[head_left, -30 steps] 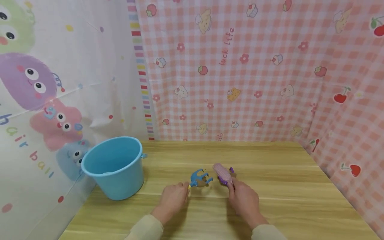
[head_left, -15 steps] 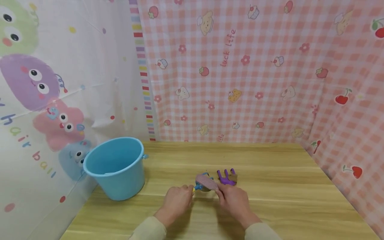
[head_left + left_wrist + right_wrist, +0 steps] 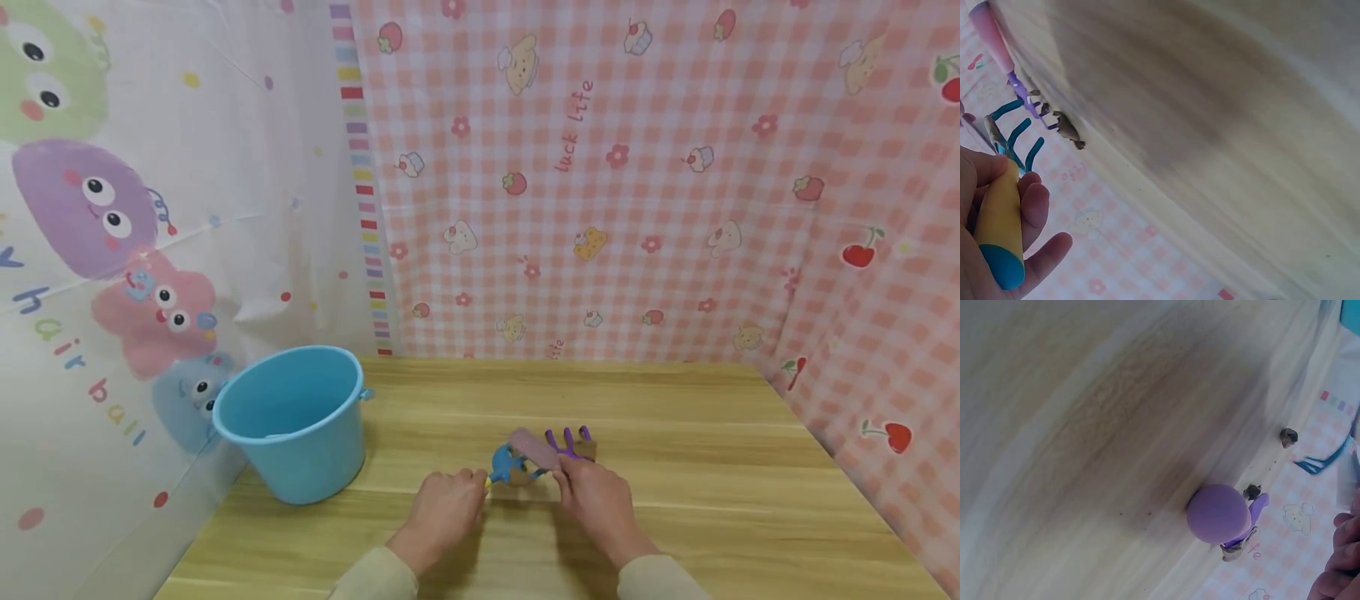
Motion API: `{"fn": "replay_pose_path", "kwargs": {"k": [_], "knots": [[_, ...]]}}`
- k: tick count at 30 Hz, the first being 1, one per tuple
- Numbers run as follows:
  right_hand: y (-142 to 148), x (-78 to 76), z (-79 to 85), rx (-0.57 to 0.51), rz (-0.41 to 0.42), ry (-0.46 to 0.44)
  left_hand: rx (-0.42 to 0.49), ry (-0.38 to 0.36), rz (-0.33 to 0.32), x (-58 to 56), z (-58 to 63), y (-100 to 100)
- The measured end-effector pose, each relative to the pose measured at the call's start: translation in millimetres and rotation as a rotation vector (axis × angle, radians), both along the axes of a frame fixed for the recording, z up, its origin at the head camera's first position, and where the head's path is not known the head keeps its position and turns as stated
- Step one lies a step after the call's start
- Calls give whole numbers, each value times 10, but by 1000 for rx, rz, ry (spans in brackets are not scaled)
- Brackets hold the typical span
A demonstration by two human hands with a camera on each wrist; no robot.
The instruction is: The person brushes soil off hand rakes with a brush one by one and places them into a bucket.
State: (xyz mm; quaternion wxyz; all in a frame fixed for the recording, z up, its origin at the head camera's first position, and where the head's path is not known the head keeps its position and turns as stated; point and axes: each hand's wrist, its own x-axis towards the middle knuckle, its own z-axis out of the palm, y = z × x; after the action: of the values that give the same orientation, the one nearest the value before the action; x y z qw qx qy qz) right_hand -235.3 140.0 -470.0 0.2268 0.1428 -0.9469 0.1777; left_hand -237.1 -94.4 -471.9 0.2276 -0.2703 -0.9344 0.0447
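Observation:
My left hand (image 3: 448, 508) grips the yellow handle (image 3: 1000, 209) of a small blue hand rake (image 3: 502, 463), held above the table. Brown dirt clings to its tines. My right hand (image 3: 602, 504) holds a pink flat-headed brush (image 3: 534, 450), whose head overlaps the blue tines in the head view. A purple hand rake (image 3: 572, 445) lies on the table just beyond my right hand, with a brown patch of dirt beside its tines. The head view hides its pink handle (image 3: 992, 39) behind my right hand. In the right wrist view, the round handle end (image 3: 1217, 514) faces the camera.
A light blue bucket (image 3: 300, 462) stands at the table's left side. Brown clumps (image 3: 1289, 437) and small specks lie on the wood-grain table (image 3: 675, 417). A pink checked curtain (image 3: 555, 208) hangs behind, and a white printed one (image 3: 247, 233) at left.
The pink brush has moved left from over the purple rake to the blue rake, then slightly back right. The blue rake has shifted a little right and turned. The purple rake has come into fuller view.

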Motion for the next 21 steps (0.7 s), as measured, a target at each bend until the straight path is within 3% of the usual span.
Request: {"fn": "replay_pose_path", "kwargs": {"k": [3, 9, 15, 21], "knots": [[-14, 10, 3, -15, 9, 33, -9, 1, 16, -7, -35, -18], [-96, 51, 0, 2, 140, 59, -4, 26, 12, -28, -24, -40], [-119, 60, -76, -8, 88, 5, -4, -4, 3, -23, 26, -35], [-95, 47, -117, -18, 65, 17, -10, -11, 10, -21, 29, -33]]}}
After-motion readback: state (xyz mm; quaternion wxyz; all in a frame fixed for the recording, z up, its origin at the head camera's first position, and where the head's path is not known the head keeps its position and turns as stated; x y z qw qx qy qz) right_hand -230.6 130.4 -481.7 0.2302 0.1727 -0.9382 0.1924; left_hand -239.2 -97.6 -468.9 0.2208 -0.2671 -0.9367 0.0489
